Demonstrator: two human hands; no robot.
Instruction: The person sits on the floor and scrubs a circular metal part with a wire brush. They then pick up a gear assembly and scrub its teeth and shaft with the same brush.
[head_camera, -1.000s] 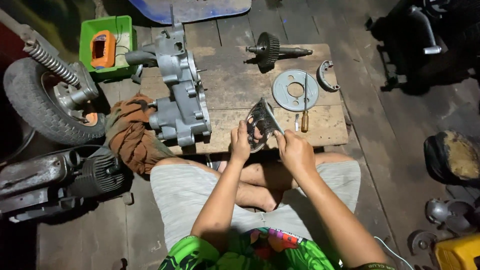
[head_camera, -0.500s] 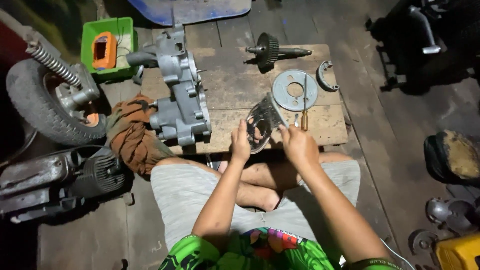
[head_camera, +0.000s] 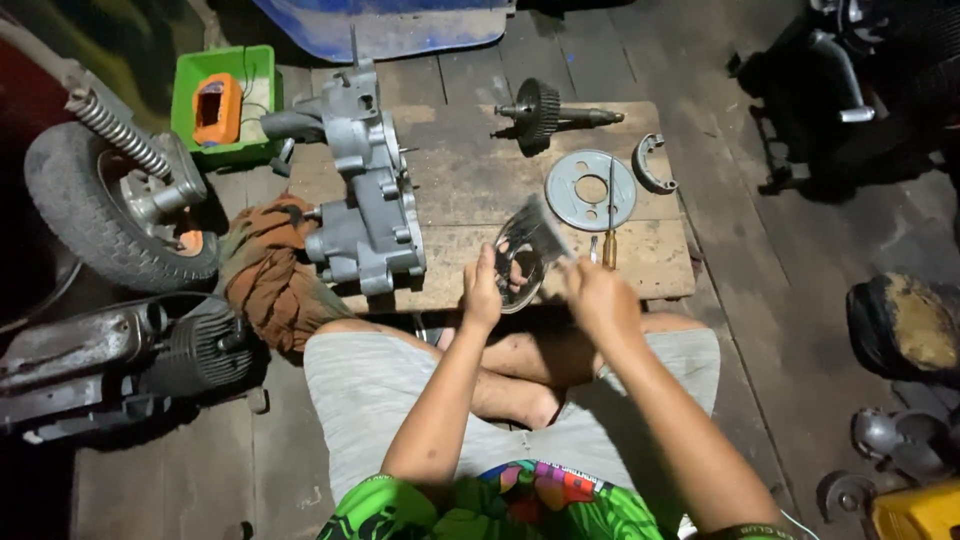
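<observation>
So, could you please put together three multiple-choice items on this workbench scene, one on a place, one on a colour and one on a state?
1. Where does the screwdriver lie?
A. in the tray
B. on the wooden board, across the round metal disc
C. on the tyre

2. What colour is the plastic tray at upper left?
A. green
B. red
C. white

3. What is the left hand doing?
A. resting on a knee
B. gripping the perforated metal plate
C. lying flat on the board

Answers:
1 B, its shaft crosses the disc on the board.
2 A, its walls are bright green.
3 B, its fingers close on the plate, which the right hand also works on.
</observation>
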